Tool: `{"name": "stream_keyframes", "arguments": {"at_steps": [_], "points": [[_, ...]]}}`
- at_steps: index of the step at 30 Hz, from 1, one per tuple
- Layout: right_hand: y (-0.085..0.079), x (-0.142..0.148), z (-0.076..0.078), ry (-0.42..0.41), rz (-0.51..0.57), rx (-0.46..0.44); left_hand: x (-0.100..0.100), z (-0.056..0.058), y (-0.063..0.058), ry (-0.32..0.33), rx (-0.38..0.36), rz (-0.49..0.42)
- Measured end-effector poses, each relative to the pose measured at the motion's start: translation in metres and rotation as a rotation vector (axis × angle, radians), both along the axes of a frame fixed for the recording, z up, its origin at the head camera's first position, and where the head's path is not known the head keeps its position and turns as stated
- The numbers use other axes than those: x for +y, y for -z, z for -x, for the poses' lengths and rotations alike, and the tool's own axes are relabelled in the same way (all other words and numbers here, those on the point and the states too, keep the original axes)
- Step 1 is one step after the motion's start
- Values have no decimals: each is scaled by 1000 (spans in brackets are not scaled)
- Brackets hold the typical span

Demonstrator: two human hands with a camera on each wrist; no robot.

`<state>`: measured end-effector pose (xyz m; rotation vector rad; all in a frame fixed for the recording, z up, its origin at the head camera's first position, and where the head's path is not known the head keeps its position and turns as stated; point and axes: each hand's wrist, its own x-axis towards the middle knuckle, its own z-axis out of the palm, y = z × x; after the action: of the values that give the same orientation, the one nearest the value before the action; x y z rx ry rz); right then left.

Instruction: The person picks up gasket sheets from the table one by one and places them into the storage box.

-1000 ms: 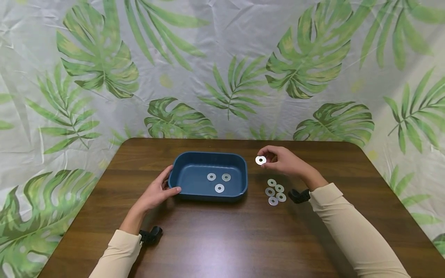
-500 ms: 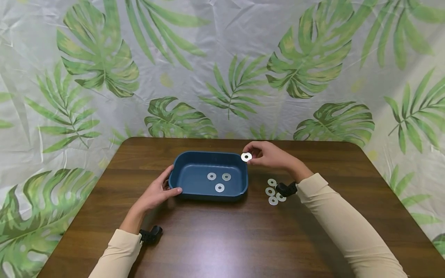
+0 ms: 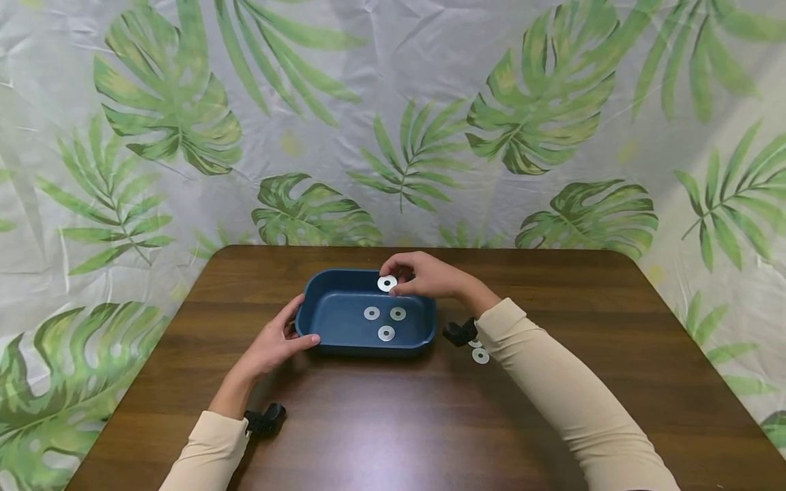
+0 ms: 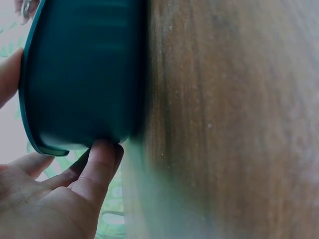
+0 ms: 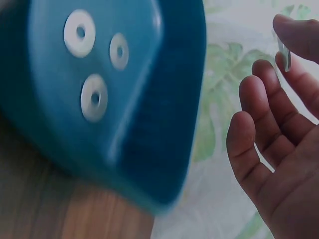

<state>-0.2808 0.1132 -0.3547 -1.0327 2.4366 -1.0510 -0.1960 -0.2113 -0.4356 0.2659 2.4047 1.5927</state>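
Note:
My right hand [image 3: 430, 276] is over the back right part of a blue rectangular bin [image 3: 334, 324], pinching a flat metal washer [image 3: 381, 284] between thumb and fingertips. In the right wrist view that washer [image 5: 284, 56] appears edge-on, held above the bin, while the other fingers spread loosely. Three more washers [image 3: 366, 314] lie flat and apart on the bin's floor. At the bin's left end, my left hand [image 3: 278, 346] grips it, thumb at the front rim and fingers against the outer wall [image 4: 84, 74].
Right of the bin, loose washers [image 3: 475, 357] lie on the dark wooden table [image 3: 368, 416], partly hidden by my right sleeve and wrist camera [image 3: 460, 333]. Leaf-patterned cloth [image 3: 430, 225] hangs behind the table's back edge.
My right hand has carried the pinched washer leftward, from right of the bin, past its rim and over its inside. The left hand stays at the bin's left end.

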Motion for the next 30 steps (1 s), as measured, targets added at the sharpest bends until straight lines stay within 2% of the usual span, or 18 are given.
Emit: {"name": "stream_keyframes", "arguments": {"at_steps": [12,21,30], "points": [[10,-44,-5,-85,80,-70,0,2,4,-22,-15,5],[20,-48,-7,-97,71,-111,-2,1,5,-9,-21,-16],[20,-46,-7,-101,58,-131,-1,2,4,-13,-24,-17]]}}
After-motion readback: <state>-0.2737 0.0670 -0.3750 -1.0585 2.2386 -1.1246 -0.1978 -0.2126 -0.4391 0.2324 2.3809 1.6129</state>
